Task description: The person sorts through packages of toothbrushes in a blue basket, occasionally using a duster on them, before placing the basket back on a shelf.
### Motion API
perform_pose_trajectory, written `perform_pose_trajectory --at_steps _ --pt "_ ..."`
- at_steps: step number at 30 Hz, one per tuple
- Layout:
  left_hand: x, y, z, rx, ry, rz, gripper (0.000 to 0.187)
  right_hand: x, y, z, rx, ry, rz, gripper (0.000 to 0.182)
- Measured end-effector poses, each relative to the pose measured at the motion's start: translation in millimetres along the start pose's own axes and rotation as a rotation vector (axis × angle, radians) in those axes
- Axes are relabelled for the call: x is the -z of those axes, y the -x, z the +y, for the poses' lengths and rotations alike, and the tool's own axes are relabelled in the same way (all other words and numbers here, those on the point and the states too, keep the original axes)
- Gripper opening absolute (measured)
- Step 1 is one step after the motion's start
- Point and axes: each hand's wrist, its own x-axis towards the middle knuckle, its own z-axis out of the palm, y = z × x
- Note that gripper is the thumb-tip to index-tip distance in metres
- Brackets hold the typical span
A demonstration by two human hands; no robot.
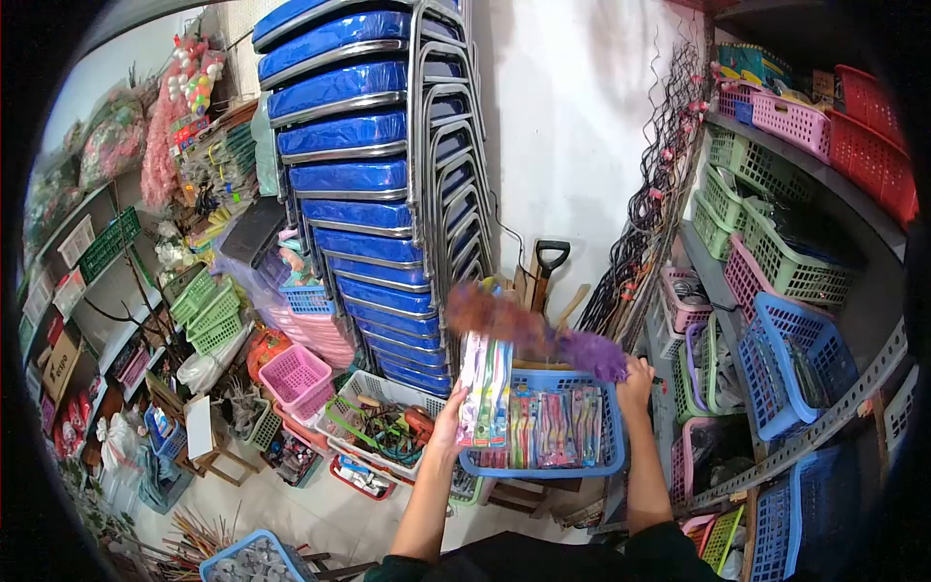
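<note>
My left hand (448,419) grips a flat pack of colourful toothbrush-like items (484,390), held upright over the left part of a blue basket (543,472). My right hand (635,380) is closed round the handle end of a fluffy duster (519,325), brown on the left and purple near the hand. The duster reaches left, blurred, across the top of the pack; whether they touch is unclear. Rows of similar packs (558,427) stand in the basket below, between my hands.
Tall stacked blue chairs (364,126) rise behind. Shelves with green, pink and blue baskets (790,369) line the right. A grey basket of tools (354,393) and pink baskets (296,376) stand left. Another blue basket (254,538) is at the bottom left. Dark curly branches (645,213) lean by the wall.
</note>
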Motion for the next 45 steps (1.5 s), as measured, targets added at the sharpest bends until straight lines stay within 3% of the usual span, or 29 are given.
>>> perform_pose_trajectory --at_steps 2,4,5,6,7,10,13,15,17,22,24,26,27,29,30,34,37,38,39,40,41,42,43,45 --pt "-5.8 2.6 3.1 -0.042 0.008 -0.002 0.053 8.8 3.4 -0.1 0.124 0.023 -0.019 0.044" --pt "-22.9 14.3 14.6 0.098 0.104 0.072 0.048 17.7 3.0 -6.3 0.249 0.046 -0.039 0.043" --pt "-25.4 17.8 17.8 0.171 0.152 0.110 0.050 19.9 2.5 -10.8 0.188 0.030 -0.027 0.041" --pt "17.4 -3.8 5.0 0.174 0.154 -0.053 0.046 20.6 2.2 -13.1 0.127 0.013 -0.013 0.040" --pt "31.2 -7.6 -7.8 0.016 0.036 0.086 0.044 13.1 2.2 -7.6 0.125 0.014 -0.013 0.040" --pt "2.7 -1.3 -0.6 -0.030 -0.019 -0.001 0.053 -3.6 0.9 3.5 -0.029 0.107 0.128 0.033" --pt "-10.9 1.2 5.3 -0.022 0.036 0.066 0.053 5.7 -1.4 -2.7 0.034 -0.010 0.077 0.026" --pt "-57.1 33.3 25.8 0.035 0.113 -0.097 0.043 20.1 -0.6 -12.2 0.292 -0.003 -0.015 0.020" --pt "1.9 -4.5 -3.3 -0.075 -0.110 0.083 0.046 18.1 -0.6 -13.9 0.270 0.013 -0.049 0.021" --pt "1.8 -4.6 -7.1 -0.112 -0.090 -0.008 0.050 -2.8 -6.9 -18.3 -0.013 0.062 0.213 0.018" --pt "39.5 -22.9 -16.8 -0.114 -0.111 0.001 0.051 0.9 -6.3 -20.8 0.069 0.075 0.172 0.017" --pt "132.3 -63.1 -39.2 -0.068 0.152 -0.711 0.059 7.9 -5.4 -25.9 0.155 0.085 0.134 0.016" --pt "23.6 -6.8 -7.1 -0.018 0.165 -0.163 0.054 12.7 -4.0 -28.2 0.232 0.041 0.104 0.017" --pt "-29.8 13.6 11.7 -0.044 0.020 0.029 0.051 13.5 -4.0 -31.5 0.307 -0.004 0.069 0.017" --pt "13.2 -1.1 -1.8 -0.096 -0.102 -0.043 0.052 11.9 -5.0 -34.1 0.230 0.003 0.108 0.017" --pt "-5.0 -1.7 -1.0 -0.060 -0.228 -0.014 0.053 -18.1 -3.0 -17.6 -0.060 -0.046 0.138 0.022" --pt "-3.4 -3.2 -3.6 -0.072 -0.186 -0.011 0.053 -20.0 5.8 -17.3 -0.050 -0.113 0.058 0.024" --pt "5.3 -1.7 -6.4 -0.070 -0.186 -0.011 0.053 -11.5 12.5 -16.3 0.001 -0.061 -0.064 0.027" --pt "19.7 2.1 -10.6 -0.154 -0.062 -0.065 0.055 -7.3 17.7 -19.5 -0.001 -0.059 -0.065 0.027" --pt "-4.4 12.2 1.4 -0.236 0.064 -0.116 0.058 -5.5 27.2 -20.8 0.066 -0.017 -0.119 0.027" --pt "-33.6 13.9 10.1 -0.148 -0.318 0.097 0.061 -5.1 39.9 -20.0 0.130 0.026 -0.173 0.027" --pt "8.4 2.9 -6.2 -0.125 -0.240 0.029 0.062 -23.1 57.6 -9.0 0.138 -0.005 -0.051 0.027" --pt "49.7 -7.2 -23.4 -0.100 -0.162 -0.039 0.062 -38.0 73.9 -2.6 0.128 0.000 -0.058 0.027" --pt "16.6 -4.5 -14.6 -0.040 -0.293 0.059 0.058 -61.8 100.1 -4.1 -0.373 -0.251 -0.202 0.026"
